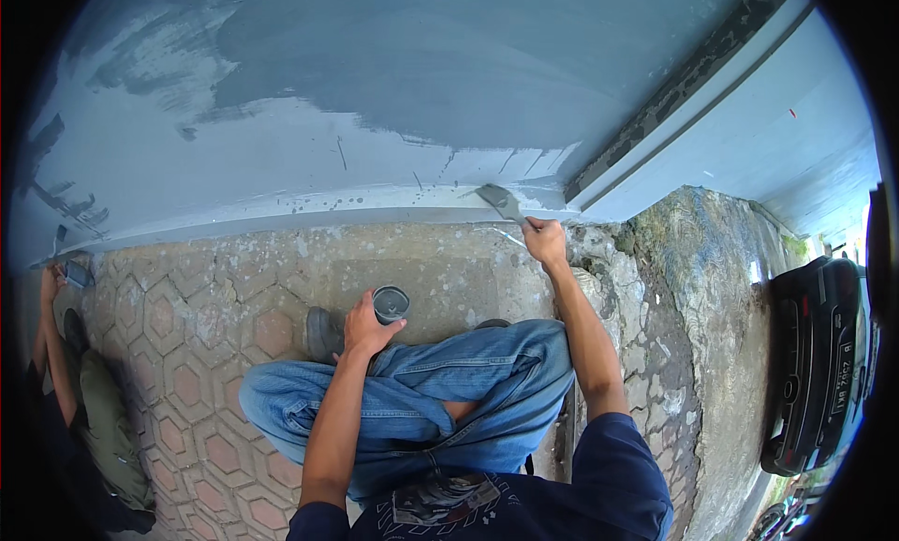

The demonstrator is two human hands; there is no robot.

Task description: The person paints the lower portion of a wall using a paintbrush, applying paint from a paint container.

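Observation:
My right hand (545, 242) is closed round the handle of a paintbrush (502, 203), its wide grey-coated bristles at the base of the wall (375, 73). My left hand (369, 327) grips a small cup (391, 304) with dark grey paint inside, held over the ground in front of my bent legs. Darker grey paint covers the upper wall, with a ragged lower edge. Below it runs a paler band marked by drips, spots and short strokes, near where my brush is.
At the far left a co-worker's hand (53, 281) holds a brush by a small container (78, 274). Hexagonal paving (225, 452) lies left of me, broken stone ground (670, 354) on the right. A pillar-like ledge (693, 101) juts out right. A black car (813, 363) stands beyond.

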